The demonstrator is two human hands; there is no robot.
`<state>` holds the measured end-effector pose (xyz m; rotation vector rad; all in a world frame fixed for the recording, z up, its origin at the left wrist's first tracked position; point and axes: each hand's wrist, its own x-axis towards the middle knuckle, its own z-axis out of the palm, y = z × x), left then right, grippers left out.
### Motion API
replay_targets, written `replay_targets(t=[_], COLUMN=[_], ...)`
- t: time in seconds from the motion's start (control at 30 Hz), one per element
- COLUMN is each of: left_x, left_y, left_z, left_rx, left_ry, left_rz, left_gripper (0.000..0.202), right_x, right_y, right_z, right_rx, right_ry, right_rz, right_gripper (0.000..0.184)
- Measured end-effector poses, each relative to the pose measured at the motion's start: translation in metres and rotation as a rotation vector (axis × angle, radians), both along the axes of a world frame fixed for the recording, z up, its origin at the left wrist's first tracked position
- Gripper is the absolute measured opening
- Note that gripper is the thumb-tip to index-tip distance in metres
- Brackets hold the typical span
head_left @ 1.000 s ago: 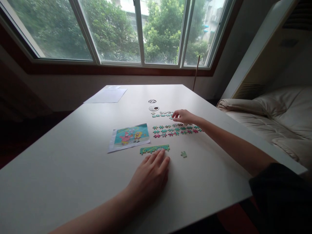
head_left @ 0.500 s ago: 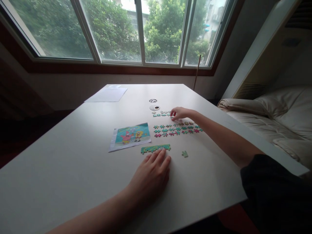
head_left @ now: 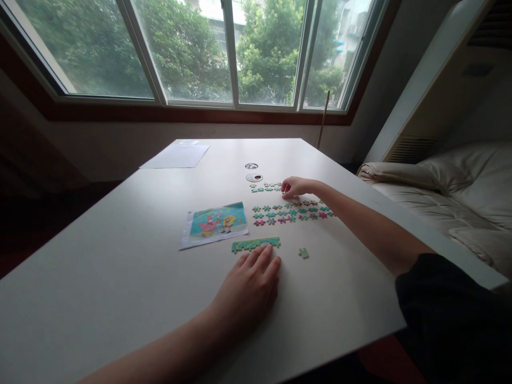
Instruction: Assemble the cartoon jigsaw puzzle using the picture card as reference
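Observation:
My left hand (head_left: pixel 252 280) lies on the table with its fingers stretched out. Its fingertips touch the lower edge of a strip of joined jigsaw puzzle pieces (head_left: pixel 250 245), green and yellow. Farther off, my right hand (head_left: pixel 295 187) reaches to the right end of the far rows of loose puzzle pieces (head_left: pixel 262 189). Its thumb and forefinger are pinched together on a puzzle piece there, mostly hidden by the fingers. Nearer rows of green and pink puzzle pieces (head_left: pixel 293 212) lie below that wrist. One green puzzle piece (head_left: pixel 304 253) sits alone, right of the strip.
A printed cartoon picture sheet (head_left: pixel 216 225) lies left of the rows. Blank white paper (head_left: pixel 176 156) rests at the far left of the white table (head_left: pixel 120 277). Two round cable-hole covers (head_left: pixel 253 177) are set in the tabletop. A pale sofa (head_left: pixel 440 197) stands at the right.
My right hand has shifted very slightly to the right, and its thumb and forefinger have drawn closer together. My left hand and the strip stay where they were.

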<state>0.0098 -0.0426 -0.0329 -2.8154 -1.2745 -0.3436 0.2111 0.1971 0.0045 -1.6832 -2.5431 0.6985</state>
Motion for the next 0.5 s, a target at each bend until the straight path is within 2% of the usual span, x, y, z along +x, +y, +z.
replay_targets(t=[0.13,0.3,0.5], left_x=[0.001,0.001,0.0], left_y=[0.0,0.0,0.001], left_z=[0.002,0.001,0.0], left_rx=[-0.006,0.008,0.002], left_ry=[-0.004,-0.012,-0.011], left_rz=[0.007,0.005,0.005], left_gripper=[0.028,0.028,0.028], right_x=[0.003,0.01,0.016], right_y=[-0.017,-0.062,-0.111], right_z=[0.003,0.006,0.002], right_rx=[0.061,0.054,-0.009], right_ry=[0.021,0.181,0.382], right_rz=[0.076,0.201,0.227], right_gripper=[0.028,0.023,0.019])
